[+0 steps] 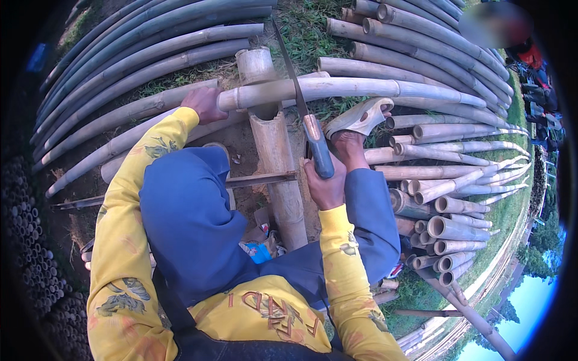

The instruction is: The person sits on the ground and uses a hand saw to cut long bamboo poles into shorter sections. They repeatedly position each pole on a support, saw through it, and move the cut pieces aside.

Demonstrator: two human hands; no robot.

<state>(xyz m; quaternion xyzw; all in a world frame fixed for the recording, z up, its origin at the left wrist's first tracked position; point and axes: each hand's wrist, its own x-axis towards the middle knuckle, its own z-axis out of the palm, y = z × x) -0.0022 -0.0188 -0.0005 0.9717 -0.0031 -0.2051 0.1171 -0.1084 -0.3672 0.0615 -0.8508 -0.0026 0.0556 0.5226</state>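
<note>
My right hand (327,183) is closed around the dark handle of a handsaw (298,90). Its long narrow blade points away from me and crosses a pale bamboo pole (355,88). At the pole's cut left end is my left hand (205,104), its fingers curled against it and partly hidden. This pole lies crosswise over a thick bamboo post (278,162) that has an opening in its upper part. My foot in a light clog (361,117) is raised just below the pole, right of the saw.
Long bamboo poles (150,48) lie stacked at the far left, with more poles (433,42) at the far right. Cut bamboo ends (451,228) are piled to my right. A narrow bar (262,179) crosses the post. Several people (539,90) are at the right rim.
</note>
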